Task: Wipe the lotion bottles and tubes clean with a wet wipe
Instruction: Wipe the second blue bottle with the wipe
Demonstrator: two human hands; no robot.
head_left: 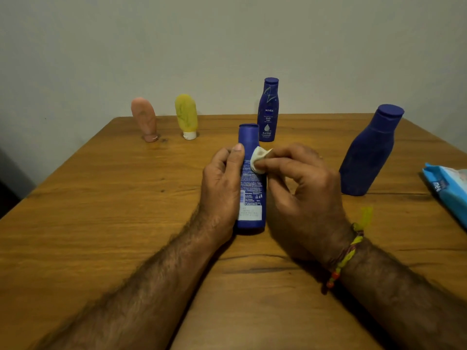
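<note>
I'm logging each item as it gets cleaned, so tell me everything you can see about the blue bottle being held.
The held blue bottle is slim, glossy plastic with a flat blue cap, upright on the wooden table, its white-printed back label facing the camera. The left hand grips its left side, and the right hand presses a crumpled white wet wipe against its upper right.

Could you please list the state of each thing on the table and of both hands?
Left hand: grips held bottle.
Right hand: pinches wet wipe.
Held bottle: upright, capped.
Wet wipe: crumpled, against held bottle.
Pink tube, yellow tube: standing on caps.
Nivea bottle, large bottle: upright, capped.
</note>
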